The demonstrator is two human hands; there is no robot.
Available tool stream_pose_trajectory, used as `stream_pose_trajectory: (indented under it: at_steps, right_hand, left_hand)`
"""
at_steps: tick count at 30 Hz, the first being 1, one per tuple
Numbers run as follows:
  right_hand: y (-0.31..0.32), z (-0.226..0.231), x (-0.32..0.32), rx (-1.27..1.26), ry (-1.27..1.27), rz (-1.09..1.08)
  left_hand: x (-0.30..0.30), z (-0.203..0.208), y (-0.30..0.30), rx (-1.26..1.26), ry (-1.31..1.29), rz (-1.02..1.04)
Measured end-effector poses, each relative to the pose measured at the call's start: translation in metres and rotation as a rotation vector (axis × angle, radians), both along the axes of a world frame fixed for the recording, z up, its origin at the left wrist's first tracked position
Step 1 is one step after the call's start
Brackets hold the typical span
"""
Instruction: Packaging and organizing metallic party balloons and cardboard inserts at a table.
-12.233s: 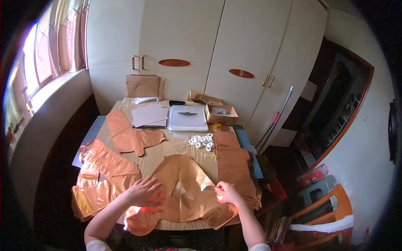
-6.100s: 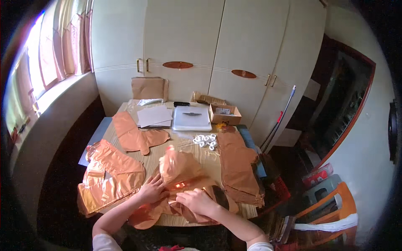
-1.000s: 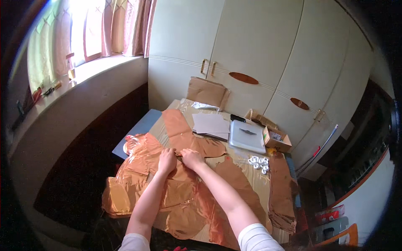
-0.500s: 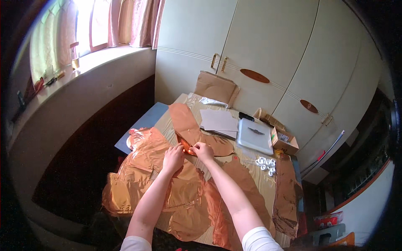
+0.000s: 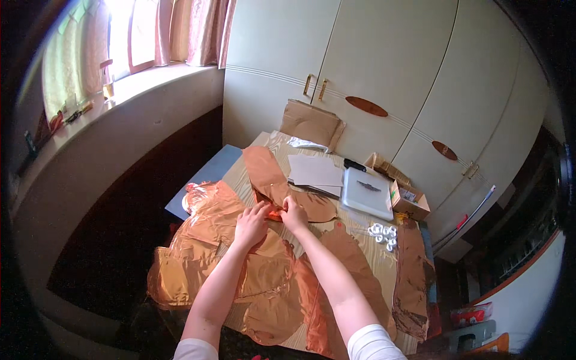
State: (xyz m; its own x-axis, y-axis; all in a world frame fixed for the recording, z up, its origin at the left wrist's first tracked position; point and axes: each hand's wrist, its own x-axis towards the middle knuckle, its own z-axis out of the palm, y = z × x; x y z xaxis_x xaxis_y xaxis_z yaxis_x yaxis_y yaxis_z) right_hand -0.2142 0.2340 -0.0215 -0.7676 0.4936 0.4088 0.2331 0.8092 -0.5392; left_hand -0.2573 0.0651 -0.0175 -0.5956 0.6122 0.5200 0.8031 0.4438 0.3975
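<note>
Both my hands meet over the middle of the table, at the lower edge of a flat copper-coloured foil balloon [image 5: 264, 169]. My left hand [image 5: 251, 225] is closed, fingertips on the foil's edge. Close beside it, my right hand [image 5: 294, 215] pinches the same edge, where a shiny orange fold shows between the hands. The fingers partly hide the exact spot they grip. Under and around my forearms lie more flat, creased copper foil pieces [image 5: 207, 225], one of them a long rounded piece [image 5: 354, 258] to the right of my right forearm.
White paper sheets [image 5: 315, 170] and a translucent plastic box [image 5: 365, 201] stand behind my hands. To the right are small white rolls [image 5: 383, 231], an open cardboard box [image 5: 414, 207] and a crumpled brown strip [image 5: 411, 282]. Folded cardboard [image 5: 311, 124] leans against the cabinet [image 5: 372, 48].
My right hand has risen slightly and turned more upright, still pinching the foil's edge. My left fingers have shifted a little along the fold. The view has moved slightly.
</note>
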Motion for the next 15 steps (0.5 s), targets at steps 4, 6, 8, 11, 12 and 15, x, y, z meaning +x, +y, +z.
stream_pose_trajectory:
  at_steps: [4,6,8,11,12,15]
  right_hand:
    - [-0.006,0.006,-0.003,-0.018,-0.035,0.017]
    - [-0.004,0.009,-0.001,-0.043,-0.061,0.054]
    - [-0.001,0.002,-0.001,-0.031,0.052,0.107]
    - [-0.004,0.001,0.001,-0.033,0.128,0.116]
    - [-0.008,0.003,0.002,-0.04,0.137,0.108]
    - [-0.004,0.001,0.002,0.019,0.0,0.108]
  left_hand:
    - [-0.002,-0.002,-0.002,-0.069,-0.006,-0.008]
    - [0.001,0.003,-0.003,-0.059,-0.038,-0.022]
    - [0.002,0.003,-0.002,-0.066,-0.046,-0.022]
    - [-0.002,-0.003,0.001,-0.093,-0.033,-0.008]
    - [-0.003,-0.004,-0.001,-0.097,-0.036,-0.009]
    - [-0.005,-0.009,0.0,-0.083,-0.024,-0.01]
